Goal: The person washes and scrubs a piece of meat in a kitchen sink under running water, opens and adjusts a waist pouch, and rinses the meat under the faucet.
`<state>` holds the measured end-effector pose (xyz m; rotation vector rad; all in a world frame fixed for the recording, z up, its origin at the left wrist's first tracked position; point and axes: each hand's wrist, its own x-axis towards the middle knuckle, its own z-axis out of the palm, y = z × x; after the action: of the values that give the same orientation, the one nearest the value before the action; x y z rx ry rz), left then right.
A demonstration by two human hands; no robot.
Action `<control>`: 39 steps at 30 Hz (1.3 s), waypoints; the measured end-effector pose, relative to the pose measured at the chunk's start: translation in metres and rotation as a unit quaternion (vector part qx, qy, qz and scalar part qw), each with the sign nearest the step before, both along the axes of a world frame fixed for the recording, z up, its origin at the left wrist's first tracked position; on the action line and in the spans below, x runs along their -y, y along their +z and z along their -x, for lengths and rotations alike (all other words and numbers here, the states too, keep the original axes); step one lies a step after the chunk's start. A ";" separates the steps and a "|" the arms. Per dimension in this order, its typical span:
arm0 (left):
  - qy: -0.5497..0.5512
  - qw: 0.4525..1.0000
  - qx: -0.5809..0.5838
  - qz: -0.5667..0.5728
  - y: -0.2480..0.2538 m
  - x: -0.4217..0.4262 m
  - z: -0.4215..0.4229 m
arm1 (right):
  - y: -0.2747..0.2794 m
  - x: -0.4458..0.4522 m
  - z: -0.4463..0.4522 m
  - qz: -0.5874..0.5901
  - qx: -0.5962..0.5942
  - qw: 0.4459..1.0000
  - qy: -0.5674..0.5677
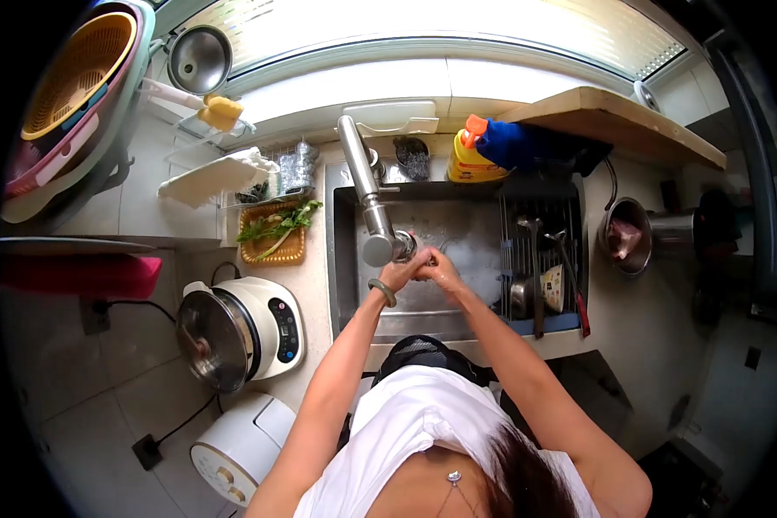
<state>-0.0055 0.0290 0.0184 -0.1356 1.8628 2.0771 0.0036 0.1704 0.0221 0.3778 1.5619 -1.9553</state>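
Over one sink (421,312), beside one faucet (360,164), right hand (403,269) and left hand (440,268) touch, each grip partly curled, contents unclear.

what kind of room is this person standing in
Most likely a home kitchen: there's a metal sink with a dish rack in it, a white electric cooker on the counter, and a basket of leafy greens.

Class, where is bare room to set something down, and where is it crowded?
Bare: the pale counter between the grey steel sink and the silver metal pot; also the sink's near-left floor. Crowded: the black wire rack of utensils.
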 end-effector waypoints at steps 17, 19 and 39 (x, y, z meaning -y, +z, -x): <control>0.041 0.986 0.049 -0.154 0.067 0.047 -0.021 | 0.036 -0.028 -0.003 0.200 0.042 0.954 -0.219; 0.089 0.983 0.068 -0.148 0.068 0.050 -0.024 | 0.031 -0.029 -0.001 0.217 0.054 0.945 -0.240; -0.089 0.972 -0.067 0.207 0.066 0.031 -0.032 | 0.061 0.012 -0.012 0.013 -0.087 0.996 -0.020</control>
<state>0.0261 -0.0016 0.0847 0.0711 2.2776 1.5935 0.0157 0.1581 0.0831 0.2346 1.6452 -2.0856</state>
